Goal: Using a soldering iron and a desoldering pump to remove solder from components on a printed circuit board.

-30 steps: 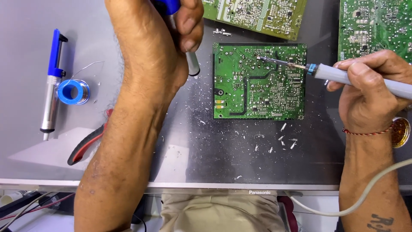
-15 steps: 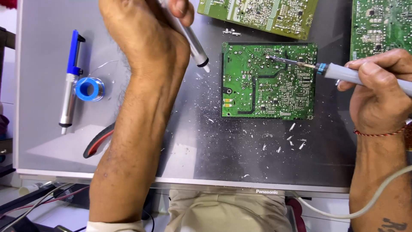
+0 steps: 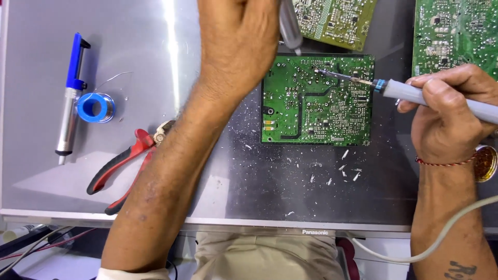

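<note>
Soldering iron tip on green circuit board, second tool held above it.

Right hand grips the soldering iron, tip resting on the upper part of the circuit board just left of that hand. Left hand is clenched round a grey pen-like tool, its tip hanging at the board's top edge, not on a joint. White flecks on the desk below the board suggest some joints already worked; how many remain can't be judged. Left hand's fingers are hidden, its tool's top cut off. Desoldering pump, solder spool and red pliers lie well left, untouched.
</note>
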